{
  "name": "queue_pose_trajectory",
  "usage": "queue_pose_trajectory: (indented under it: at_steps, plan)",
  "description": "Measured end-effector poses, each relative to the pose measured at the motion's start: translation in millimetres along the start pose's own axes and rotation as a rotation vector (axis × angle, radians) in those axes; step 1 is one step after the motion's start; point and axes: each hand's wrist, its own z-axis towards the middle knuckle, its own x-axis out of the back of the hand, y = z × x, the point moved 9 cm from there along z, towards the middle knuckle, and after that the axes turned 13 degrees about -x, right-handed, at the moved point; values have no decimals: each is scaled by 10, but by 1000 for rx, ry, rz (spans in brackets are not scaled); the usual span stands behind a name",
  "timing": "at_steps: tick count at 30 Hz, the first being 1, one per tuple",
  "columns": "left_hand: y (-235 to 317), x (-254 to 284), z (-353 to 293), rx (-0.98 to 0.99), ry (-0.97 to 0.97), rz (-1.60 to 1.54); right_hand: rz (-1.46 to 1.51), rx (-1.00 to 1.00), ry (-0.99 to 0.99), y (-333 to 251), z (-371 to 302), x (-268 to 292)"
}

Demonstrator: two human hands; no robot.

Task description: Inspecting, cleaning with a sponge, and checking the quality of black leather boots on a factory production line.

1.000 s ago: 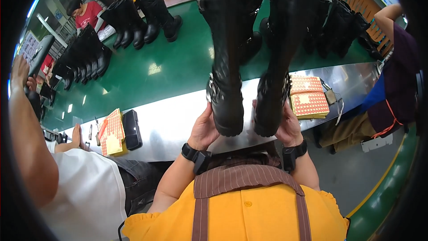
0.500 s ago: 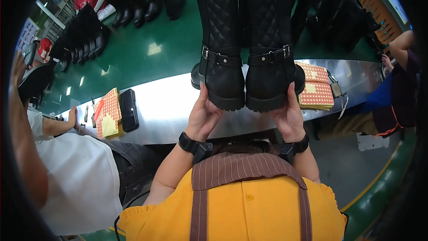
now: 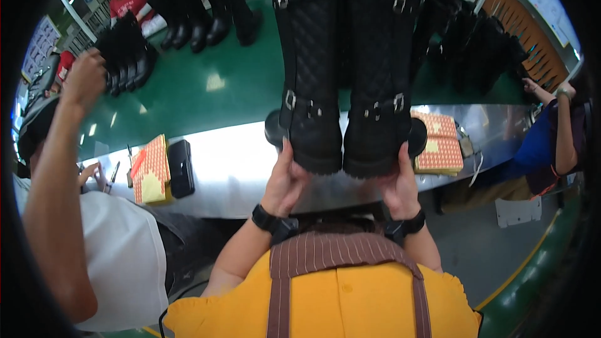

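Note:
A pair of tall black quilted boots stands upright side by side in front of me, with buckled straps at ankle and upper shaft and their heels toward me. My left hand (image 3: 283, 181) grips the left boot (image 3: 311, 56) at the heel and sole, thumb up along its side. On the right boot (image 3: 379, 56), my right hand (image 3: 400, 184) has the same hold, thumb against the heel. The other fingers reach under the soles and are partly hidden. The boots' tops run to the upper picture edge.
A metal-edged green table (image 3: 188, 97) spans the view. Red-patterned booklets (image 3: 436, 144) lie at right, another pile (image 3: 150, 175) at left by a black case (image 3: 181, 169). Black boots (image 3: 216, 15) line the far side. Co-workers stand left and right; one arm (image 3: 59, 188) is raised.
The boots sit lower in view, with more of their shafts and buckles showing; both hands keep hold. The co-worker's arm at left has moved inward, and the person at right has shifted.

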Motion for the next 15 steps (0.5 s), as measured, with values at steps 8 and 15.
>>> queue_pose_trajectory:
  at_steps: [8,15]
  plan:
    - [-28,105,52,-58,17,24,-15,31,52,37,42,139]
    - [-52,203,96,-80,-36,11,-9,67,48,16,26,178]
